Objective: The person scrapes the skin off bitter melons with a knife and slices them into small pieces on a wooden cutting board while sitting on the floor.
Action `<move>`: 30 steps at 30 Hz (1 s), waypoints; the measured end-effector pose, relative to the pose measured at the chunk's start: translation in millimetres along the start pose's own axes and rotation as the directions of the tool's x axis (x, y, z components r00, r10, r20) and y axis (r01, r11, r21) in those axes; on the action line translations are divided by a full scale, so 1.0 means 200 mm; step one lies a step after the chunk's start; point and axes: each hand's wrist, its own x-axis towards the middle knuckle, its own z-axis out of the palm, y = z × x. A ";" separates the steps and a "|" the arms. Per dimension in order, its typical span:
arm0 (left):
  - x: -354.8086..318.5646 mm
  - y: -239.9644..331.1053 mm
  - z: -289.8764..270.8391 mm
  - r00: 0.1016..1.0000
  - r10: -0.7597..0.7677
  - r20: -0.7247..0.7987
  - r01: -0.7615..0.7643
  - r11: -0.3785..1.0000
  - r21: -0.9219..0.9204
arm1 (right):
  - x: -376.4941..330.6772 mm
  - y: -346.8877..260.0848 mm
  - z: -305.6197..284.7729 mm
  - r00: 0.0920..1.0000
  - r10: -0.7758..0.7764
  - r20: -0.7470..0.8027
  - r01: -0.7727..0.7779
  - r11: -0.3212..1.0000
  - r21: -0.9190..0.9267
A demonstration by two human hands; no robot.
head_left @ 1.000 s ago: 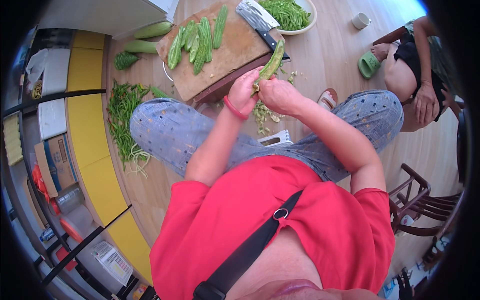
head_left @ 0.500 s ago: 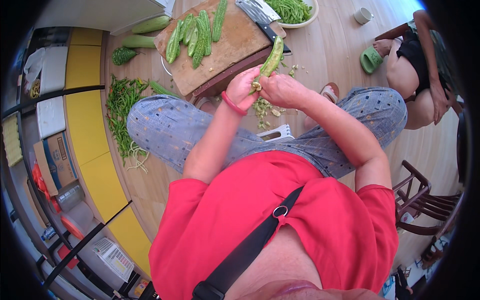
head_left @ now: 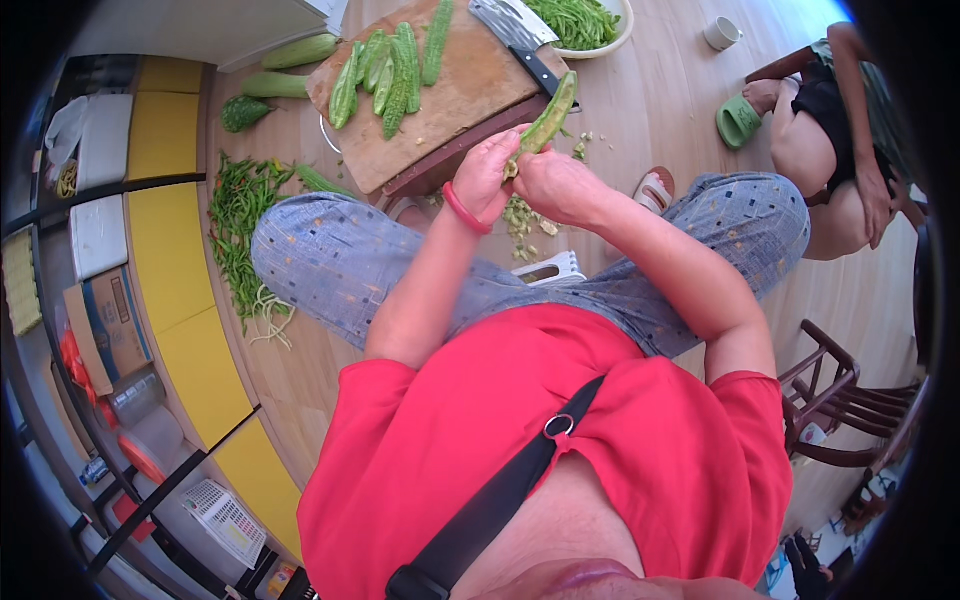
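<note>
Person seated low on a wooden floor (head_left: 690, 90), knees apart, both hands up in front over the gap between the legs. Left hand (head_left: 488, 172) wraps the lower end of a halved bitter gourd (head_left: 545, 122), fingers curled shut around it; red band on that wrist. Right hand (head_left: 560, 185) is pressed against the same end from the other side, fingers closed on the gourd (whether a small tool sits in that hand cannot be told, it is hidden by the fingers). The gourd points up and away from the hands, tilted right, its far tip over the edge of the cutting board (head_left: 470, 95).

Pale scraps and seeds (head_left: 520, 215) lie on the floor directly below the hands, between the knees; a few more bits near the board's corner. A white plastic piece (head_left: 548, 268) sits just beside the right thigh.

The wooden cutting board rests on a low dark stand. On it: a row of bitter gourd halves (head_left: 385, 65), lying side by side, and a cleaver (head_left: 520, 30) with a dark handle, blade toward the far edge. A bowl of green beans (head_left: 585, 20) touches the board's far corner. Whole cucumbers (head_left: 285, 65) lie left of the board, a pile of loose greens (head_left: 240, 225) on the floor near the left knee.

Another person (head_left: 830, 150) crouches at right, green sandal near them. Small white cup (head_left: 722, 33) well apart, top right.
</note>
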 end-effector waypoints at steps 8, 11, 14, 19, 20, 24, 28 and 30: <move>-0.23 0.03 -0.10 0.994 0.110 0.004 -0.069 0.592 0.803 | 0.10 -0.04 0.32 0.942 -0.329 0.060 0.264 0.844 0.467; -0.07 0.02 0.05 0.993 -0.112 0.021 0.096 0.921 0.378 | -0.02 0.06 0.06 0.961 -0.278 -0.012 0.274 0.938 0.213; 0.17 -0.08 0.08 0.967 -0.211 0.146 0.157 0.936 0.315 | -0.07 0.26 0.04 0.971 -0.230 -0.058 0.233 0.971 0.059; 0.20 -0.11 -0.15 0.932 -0.358 0.051 0.318 0.878 0.358 | -0.01 0.26 0.26 0.853 -0.488 -0.185 0.496 0.868 -0.004; 0.20 -0.11 -0.16 0.928 -0.368 0.058 0.339 0.898 0.281 | -0.04 0.23 0.23 0.916 -0.398 -0.052 0.391 0.913 -0.113; 0.18 -0.03 0.02 0.976 -0.218 0.016 0.206 0.942 0.264 | -0.11 0.24 0.20 0.977 -0.204 -0.065 0.186 0.958 -0.217; 0.13 0.04 0.14 0.980 0.037 -0.195 0.060 0.883 0.466 | -0.10 0.34 0.29 0.997 -0.046 -0.056 0.024 0.942 -0.334; 0.17 0.03 0.08 0.975 0.073 -0.208 0.038 0.875 0.483 | -0.09 0.37 0.29 0.977 -0.001 -0.214 -0.048 0.973 -0.227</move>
